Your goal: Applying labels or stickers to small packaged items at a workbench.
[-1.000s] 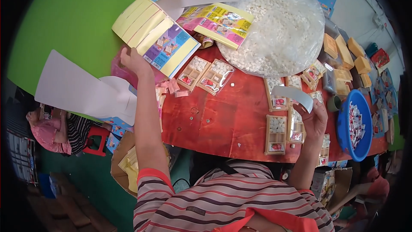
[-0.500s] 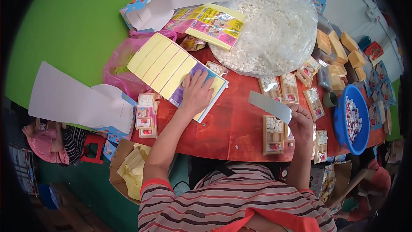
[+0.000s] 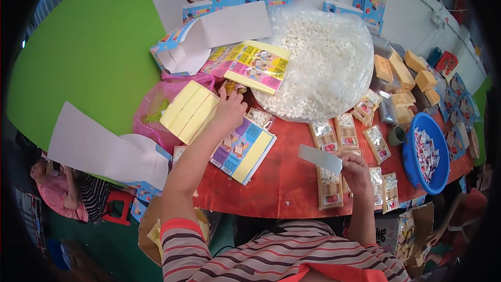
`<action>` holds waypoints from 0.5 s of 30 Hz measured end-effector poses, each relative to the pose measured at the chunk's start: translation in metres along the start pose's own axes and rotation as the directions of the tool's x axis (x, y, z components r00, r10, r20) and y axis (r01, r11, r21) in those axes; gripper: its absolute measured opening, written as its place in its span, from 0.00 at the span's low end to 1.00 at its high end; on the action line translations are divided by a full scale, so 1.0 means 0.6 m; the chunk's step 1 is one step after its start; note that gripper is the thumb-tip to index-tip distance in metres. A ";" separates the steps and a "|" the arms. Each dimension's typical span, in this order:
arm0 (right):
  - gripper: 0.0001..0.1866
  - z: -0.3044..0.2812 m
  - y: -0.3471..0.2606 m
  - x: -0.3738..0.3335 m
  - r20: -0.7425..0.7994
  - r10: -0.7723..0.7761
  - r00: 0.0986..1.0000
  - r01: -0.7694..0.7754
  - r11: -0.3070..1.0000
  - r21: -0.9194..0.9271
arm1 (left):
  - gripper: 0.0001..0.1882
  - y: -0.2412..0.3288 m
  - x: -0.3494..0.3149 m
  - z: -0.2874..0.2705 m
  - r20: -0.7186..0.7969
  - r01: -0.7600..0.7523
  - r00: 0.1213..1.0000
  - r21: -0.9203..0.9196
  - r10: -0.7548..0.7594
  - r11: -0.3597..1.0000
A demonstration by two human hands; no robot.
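Note:
My left hand [image 3: 229, 110] is bent over the upper edge of a yellow backing sheet [image 3: 189, 109], fingers curled and thumb hidden. Beside it, partly under my forearm, lies a stack of printed sticker sheets [image 3: 244, 149] in purple, blue and yellow. My right hand [image 3: 357, 173] pinches one end of a pale, blank-looking strip [image 3: 319, 157], holding it above the red table. Below the strip and this hand are small wooden compartment trays [image 3: 330, 190] with white pieces and little packets inside.
A big clear bag of white pieces [image 3: 318, 62] fills the table's far middle. A blue basin [image 3: 427, 154] of small packets stands right, near a green cup [image 3: 396, 136] and wooden boxes [image 3: 402, 73]. Open cardboard boxes [image 3: 99, 141] and a pink bag [image 3: 151, 104] lie left. People sit both sides.
My left hand has slid from lying flat on the sheets to the backing's upper edge, fingers now bent. The strip stays in my right hand. The view has tilted up, showing more wall.

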State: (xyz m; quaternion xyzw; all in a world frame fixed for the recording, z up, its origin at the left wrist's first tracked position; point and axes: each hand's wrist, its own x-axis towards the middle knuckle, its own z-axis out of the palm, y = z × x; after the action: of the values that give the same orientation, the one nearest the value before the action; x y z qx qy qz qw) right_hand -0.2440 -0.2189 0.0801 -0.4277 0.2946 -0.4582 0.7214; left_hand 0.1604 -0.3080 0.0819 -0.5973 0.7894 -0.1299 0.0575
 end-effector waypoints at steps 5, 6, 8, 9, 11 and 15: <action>0.07 -0.021 0.005 -0.006 -0.050 0.024 0.998 -0.025 0.999 -0.020 | 0.08 -0.011 -0.019 0.007 -0.071 -0.015 0.997 -0.026 0.013 1.000; 0.07 -0.023 0.006 -0.004 -0.036 0.017 0.999 -0.017 1.000 -0.015 | 0.07 -0.010 -0.020 0.000 0.005 0.009 1.000 -0.087 -0.009 0.996; 0.07 -0.022 0.007 -0.001 -0.032 0.020 0.999 -0.021 0.999 -0.026 | 0.07 -0.010 -0.022 -0.015 -0.002 0.017 1.000 -0.077 -0.017 0.997; 0.07 -0.021 0.009 0.002 -0.063 0.029 0.998 -0.031 0.999 -0.029 | 0.06 -0.012 -0.021 -0.024 -0.029 0.029 0.999 -0.144 -0.033 0.989; 0.07 -0.025 0.017 0.007 -0.048 0.038 0.998 -0.039 0.999 -0.023 | 0.06 -0.025 -0.019 -0.043 -0.143 0.019 0.988 -0.233 -0.054 0.972; 0.07 -0.017 0.013 0.009 -0.061 0.051 0.997 -0.051 0.999 -0.006 | 0.08 -0.063 0.011 -0.116 -0.210 0.207 0.929 -0.389 -0.305 0.898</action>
State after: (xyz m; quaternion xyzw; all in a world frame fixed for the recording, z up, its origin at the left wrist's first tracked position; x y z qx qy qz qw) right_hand -0.2467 -0.2256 0.0683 -0.4086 0.3286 -0.4513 0.7221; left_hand 0.1766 -0.3146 0.1595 -0.6741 0.7139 -0.0683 -0.1767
